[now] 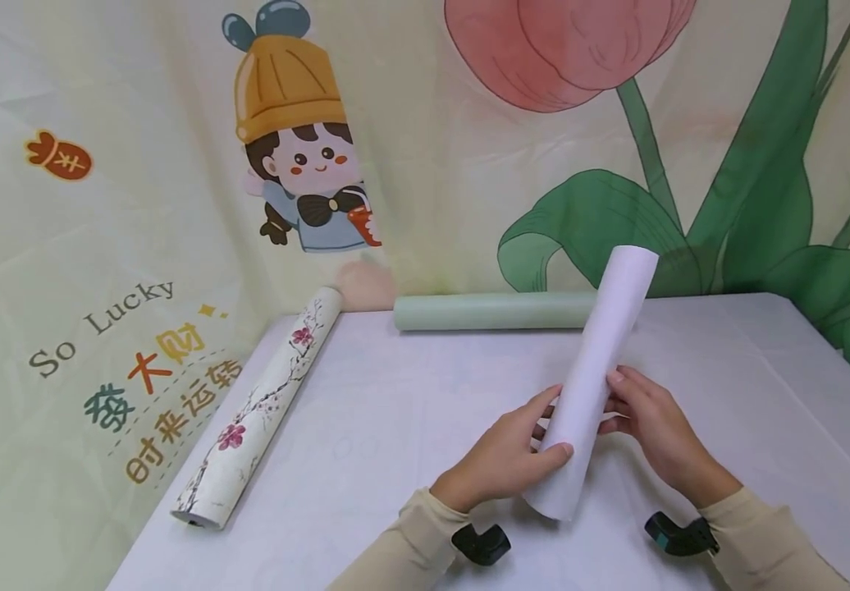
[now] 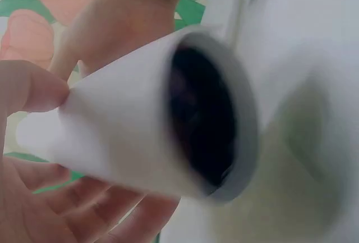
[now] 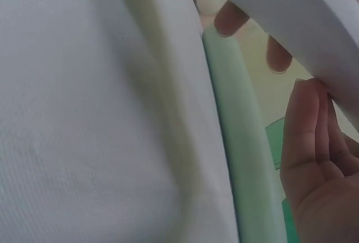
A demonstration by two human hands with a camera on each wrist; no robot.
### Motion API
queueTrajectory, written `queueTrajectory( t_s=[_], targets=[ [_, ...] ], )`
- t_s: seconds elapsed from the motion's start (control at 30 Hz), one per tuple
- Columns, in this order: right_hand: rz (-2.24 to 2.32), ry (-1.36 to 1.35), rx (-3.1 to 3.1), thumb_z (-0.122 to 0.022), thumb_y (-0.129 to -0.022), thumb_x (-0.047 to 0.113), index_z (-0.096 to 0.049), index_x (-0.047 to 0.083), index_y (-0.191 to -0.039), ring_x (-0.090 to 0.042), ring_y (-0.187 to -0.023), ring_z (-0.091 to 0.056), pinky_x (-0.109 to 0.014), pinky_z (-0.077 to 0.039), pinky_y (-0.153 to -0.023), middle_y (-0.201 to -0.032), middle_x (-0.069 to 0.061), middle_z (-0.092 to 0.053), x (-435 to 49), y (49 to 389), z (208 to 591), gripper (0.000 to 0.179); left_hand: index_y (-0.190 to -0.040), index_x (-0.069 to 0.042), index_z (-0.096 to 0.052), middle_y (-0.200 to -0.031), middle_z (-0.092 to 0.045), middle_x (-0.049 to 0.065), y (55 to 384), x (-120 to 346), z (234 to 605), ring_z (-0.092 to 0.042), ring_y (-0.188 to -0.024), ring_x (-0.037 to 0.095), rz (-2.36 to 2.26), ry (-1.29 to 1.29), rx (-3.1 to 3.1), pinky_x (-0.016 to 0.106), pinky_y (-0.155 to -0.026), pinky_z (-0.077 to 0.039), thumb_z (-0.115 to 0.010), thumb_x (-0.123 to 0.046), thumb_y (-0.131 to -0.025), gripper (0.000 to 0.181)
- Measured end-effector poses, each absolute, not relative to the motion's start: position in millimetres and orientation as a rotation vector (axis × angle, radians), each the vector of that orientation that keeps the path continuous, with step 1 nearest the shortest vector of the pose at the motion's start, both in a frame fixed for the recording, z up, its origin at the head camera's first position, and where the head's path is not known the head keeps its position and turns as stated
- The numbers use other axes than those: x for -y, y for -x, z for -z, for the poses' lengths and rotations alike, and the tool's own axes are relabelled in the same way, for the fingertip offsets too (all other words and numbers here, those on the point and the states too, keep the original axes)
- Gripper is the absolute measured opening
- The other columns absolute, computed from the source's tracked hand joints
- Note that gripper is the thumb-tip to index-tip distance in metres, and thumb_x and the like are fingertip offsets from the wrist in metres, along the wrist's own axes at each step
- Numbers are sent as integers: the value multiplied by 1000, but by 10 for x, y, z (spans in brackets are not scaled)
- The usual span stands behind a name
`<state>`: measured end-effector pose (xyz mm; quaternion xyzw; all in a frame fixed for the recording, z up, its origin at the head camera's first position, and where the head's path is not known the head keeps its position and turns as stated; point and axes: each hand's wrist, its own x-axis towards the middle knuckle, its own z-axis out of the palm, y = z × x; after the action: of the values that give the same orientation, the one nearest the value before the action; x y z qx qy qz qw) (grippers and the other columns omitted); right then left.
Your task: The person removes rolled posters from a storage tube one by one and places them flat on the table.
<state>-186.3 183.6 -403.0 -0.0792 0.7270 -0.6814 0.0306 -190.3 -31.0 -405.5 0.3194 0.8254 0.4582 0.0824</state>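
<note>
A white roll [image 1: 596,386], hollow at its near end, is held tilted over the table, its top leaning right and away. My left hand [image 1: 502,451] grips its lower part, the thumb across the front and the fingers behind. In the left wrist view the dark opening of the tube [image 2: 202,119] faces the camera. On the roll's other side my right hand [image 1: 657,431] holds its edge by the fingertips. The right wrist view shows the right hand's fingers [image 3: 305,125] against the roll's surface; its thumb is hidden there.
At the table's back edge lies a pale green roll [image 1: 495,313], partly behind the white one. Along the left edge rests a roll with a plum blossom print [image 1: 262,410]. The white-covered table [image 1: 366,460] meets a printed cloth backdrop [image 1: 425,148].
</note>
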Motion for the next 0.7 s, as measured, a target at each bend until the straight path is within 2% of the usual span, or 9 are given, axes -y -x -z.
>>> queueTrajectory(
  t_s=[0.13,0.23,0.37,0.47,0.57,0.7],
  targets=[
    [2065,245,-2291,-42,-95,47,-42,3,-131,-29,-95,-57,-40,-51,-76,-114,-18,-51,-1791,1852,4049,57,-138,-35,-36,-121,-51,-12,1886,328,4039,-57,-88,3,-1380,-931,-2467,21,-67,-50,-60,-31,-87,56],
    [2049,228,-2330,-45,-94,46,-45,4,-128,-30,-95,-57,-39,-52,-75,-114,-17,-52,-1764,1846,4057,55,-131,-34,-46,-115,-52,-14,1869,331,4023,-56,-88,2,-1333,-885,-2555,21,-66,-49,-57,-50,-86,50],
    [2034,185,-2384,-50,-92,46,-47,3,-124,-28,-94,-57,-38,-53,-74,-114,-15,-53,-1730,1837,4048,54,-125,-30,-53,-105,-52,-15,1857,308,4006,-57,-84,2,-1246,-842,-2669,21,-63,-47,-53,-68,-78,60],
    [2047,153,-2376,-54,-90,45,-47,1,-122,-27,-92,-58,-38,-53,-73,-113,-16,-53,-1699,1824,4038,54,-132,-27,-47,-103,-52,-15,1842,294,3999,-55,-83,1,-1210,-844,-2722,21,-63,-46,-55,-69,-76,70],
    [2052,126,-2388,-56,-90,44,-47,1,-121,-26,-90,-58,-38,-53,-71,-111,-17,-55,-1671,1806,4033,54,-140,-29,-34,-104,-53,-15,1828,280,3993,-54,-85,-1,-1173,-895,-2796,21,-63,-45,-57,-69,-74,81],
    [2010,90,-2466,-58,-88,46,-47,2,-120,-23,-89,-58,-36,-53,-67,-108,-14,-60,-1619,1790,4047,55,-145,-26,-24,-106,-56,-12,1798,284,4000,-55,-85,-2,-1029,-988,-2963,21,-58,-44,-54,-72,-74,89]
  ],
)
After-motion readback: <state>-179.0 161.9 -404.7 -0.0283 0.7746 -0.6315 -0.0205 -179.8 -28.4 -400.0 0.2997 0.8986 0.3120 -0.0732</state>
